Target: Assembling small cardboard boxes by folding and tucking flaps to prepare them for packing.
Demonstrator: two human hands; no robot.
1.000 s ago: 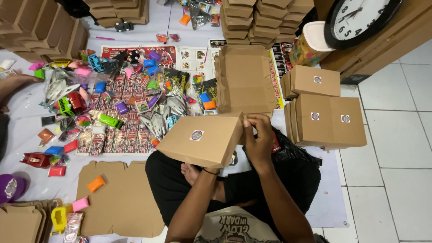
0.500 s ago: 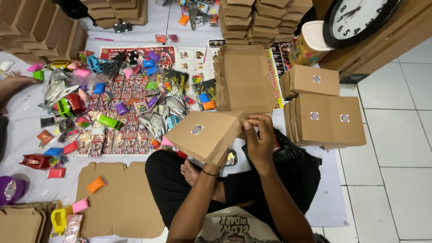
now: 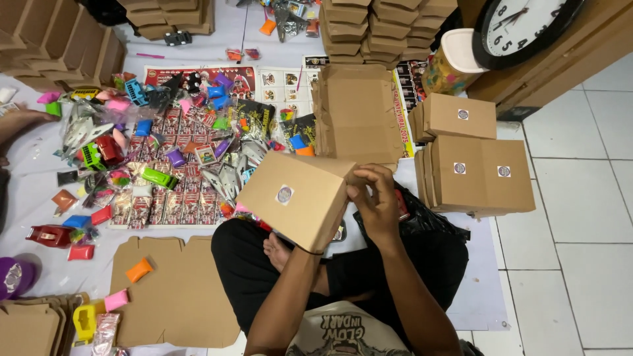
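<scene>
Box: a closed brown cardboard box (image 3: pixel 295 201) with a round sticker, tilted above the lap, centre of view.
Right hand: right hand (image 3: pixel 377 201) at the box's 3 o'clock, fingers curled, pinching the end flap.
Left hand: left hand (image 3: pixel 310 248) under the box at 6 o'clock (mostly hidden; I cannot tell its grip).
Surroundings: stacked finished boxes (image 3: pixel 476 171) at 3 o'clock; scattered small toys (image 3: pixel 158 155) at 9 o'clock.
Risk: the tilted box could slip off the hidden hand, or the flap crease under a hard pinch.

Black trousers, printed light shirt, thin dark wristband (image 3: pixel 310 250).
</scene>
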